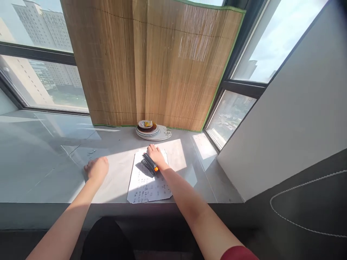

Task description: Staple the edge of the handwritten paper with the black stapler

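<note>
My right hand lies with its fingers stretched out over the top of a written-on white paper sheet. Right beside its thumb side is a black stapler with an orange end, resting on the paper. My left hand is curled closed on the sill to the left of the sheet; whether it holds anything is hidden. Just beyond it are several small thin bits, perhaps staples, too small to tell.
A stack of plates with a small yellow packet on top stands at the back. Behind it hangs a bamboo blind. The tiled sill ends at a front edge; a white wall closes the right side.
</note>
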Action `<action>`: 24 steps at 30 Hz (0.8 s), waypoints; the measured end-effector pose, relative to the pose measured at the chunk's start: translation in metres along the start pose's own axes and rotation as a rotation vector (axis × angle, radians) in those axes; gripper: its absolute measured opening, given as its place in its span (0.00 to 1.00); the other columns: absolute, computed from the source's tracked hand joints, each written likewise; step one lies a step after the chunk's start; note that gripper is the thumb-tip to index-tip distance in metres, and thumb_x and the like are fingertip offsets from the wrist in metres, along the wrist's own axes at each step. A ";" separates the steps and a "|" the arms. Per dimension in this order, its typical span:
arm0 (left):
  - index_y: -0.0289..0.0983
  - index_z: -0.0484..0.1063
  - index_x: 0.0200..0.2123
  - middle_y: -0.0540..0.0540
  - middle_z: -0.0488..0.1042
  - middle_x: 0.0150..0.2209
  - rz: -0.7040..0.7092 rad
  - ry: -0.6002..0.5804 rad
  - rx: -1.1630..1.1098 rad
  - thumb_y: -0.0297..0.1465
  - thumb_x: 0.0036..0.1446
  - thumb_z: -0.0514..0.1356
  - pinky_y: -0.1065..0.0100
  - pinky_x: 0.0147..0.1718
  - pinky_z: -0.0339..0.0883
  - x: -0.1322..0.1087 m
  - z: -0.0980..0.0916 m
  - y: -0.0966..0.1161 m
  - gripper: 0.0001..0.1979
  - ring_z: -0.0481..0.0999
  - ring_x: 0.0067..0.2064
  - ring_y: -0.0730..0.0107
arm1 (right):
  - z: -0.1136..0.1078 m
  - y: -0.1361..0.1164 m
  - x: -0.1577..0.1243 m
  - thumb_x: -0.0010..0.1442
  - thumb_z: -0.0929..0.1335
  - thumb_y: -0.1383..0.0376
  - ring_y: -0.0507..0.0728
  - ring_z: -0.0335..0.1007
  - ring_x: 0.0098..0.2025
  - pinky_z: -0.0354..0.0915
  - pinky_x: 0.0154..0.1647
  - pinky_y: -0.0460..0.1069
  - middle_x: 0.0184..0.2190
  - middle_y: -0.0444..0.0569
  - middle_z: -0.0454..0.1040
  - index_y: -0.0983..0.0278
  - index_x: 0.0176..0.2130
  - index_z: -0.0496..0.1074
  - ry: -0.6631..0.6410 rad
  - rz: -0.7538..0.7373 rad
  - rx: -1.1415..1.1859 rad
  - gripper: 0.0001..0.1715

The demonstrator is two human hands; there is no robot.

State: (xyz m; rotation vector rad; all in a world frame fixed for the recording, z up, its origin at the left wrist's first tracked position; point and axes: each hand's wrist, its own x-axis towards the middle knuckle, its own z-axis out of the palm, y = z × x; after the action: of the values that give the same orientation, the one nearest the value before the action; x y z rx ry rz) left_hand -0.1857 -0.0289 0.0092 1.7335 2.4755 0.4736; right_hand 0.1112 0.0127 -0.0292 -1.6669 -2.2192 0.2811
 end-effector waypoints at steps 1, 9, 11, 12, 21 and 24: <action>0.32 0.78 0.35 0.35 0.79 0.37 0.036 0.002 0.073 0.31 0.77 0.49 0.54 0.51 0.62 0.000 -0.001 -0.009 0.21 0.74 0.50 0.48 | 0.007 -0.018 0.009 0.79 0.64 0.63 0.65 0.50 0.82 0.47 0.81 0.64 0.80 0.63 0.58 0.73 0.74 0.64 0.006 -0.014 0.015 0.31; 0.28 0.83 0.43 0.26 0.83 0.44 0.109 0.025 0.213 0.30 0.78 0.46 0.47 0.53 0.66 0.002 0.005 -0.008 0.25 0.78 0.54 0.38 | 0.018 -0.058 0.023 0.76 0.67 0.61 0.65 0.47 0.83 0.47 0.81 0.58 0.81 0.60 0.58 0.72 0.76 0.62 0.081 -0.056 0.157 0.37; 0.29 0.82 0.42 0.26 0.83 0.44 0.126 0.028 0.207 0.31 0.77 0.48 0.47 0.52 0.67 0.002 0.004 -0.010 0.23 0.79 0.54 0.38 | 0.013 -0.045 0.014 0.74 0.67 0.62 0.66 0.48 0.83 0.47 0.82 0.59 0.80 0.58 0.59 0.69 0.76 0.63 0.084 -0.037 0.181 0.37; 0.30 0.82 0.41 0.26 0.83 0.44 0.136 0.030 0.200 0.31 0.76 0.48 0.47 0.53 0.68 0.001 0.003 -0.011 0.22 0.80 0.54 0.38 | 0.010 -0.037 0.009 0.74 0.67 0.62 0.66 0.49 0.83 0.47 0.82 0.60 0.80 0.57 0.60 0.67 0.76 0.64 0.083 -0.026 0.193 0.37; 0.35 0.80 0.48 0.26 0.79 0.53 0.270 0.071 0.107 0.29 0.75 0.45 0.45 0.62 0.67 -0.045 0.005 0.018 0.22 0.76 0.61 0.37 | -0.028 0.042 -0.041 0.67 0.70 0.64 0.70 0.59 0.80 0.54 0.81 0.65 0.76 0.65 0.66 0.67 0.68 0.73 0.150 0.044 0.331 0.33; 0.41 0.78 0.56 0.31 0.76 0.61 0.455 -0.062 -0.086 0.31 0.76 0.44 0.48 0.65 0.66 -0.078 0.017 0.060 0.23 0.73 0.66 0.42 | -0.039 0.048 -0.046 0.65 0.71 0.65 0.71 0.65 0.76 0.61 0.77 0.64 0.72 0.63 0.73 0.64 0.63 0.77 0.220 0.021 0.394 0.28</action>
State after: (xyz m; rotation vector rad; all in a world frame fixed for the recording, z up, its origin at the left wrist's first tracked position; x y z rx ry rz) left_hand -0.0994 -0.0794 0.0022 2.2359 1.9770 0.5371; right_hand 0.1802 -0.0200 -0.0176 -1.4319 -1.8440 0.4807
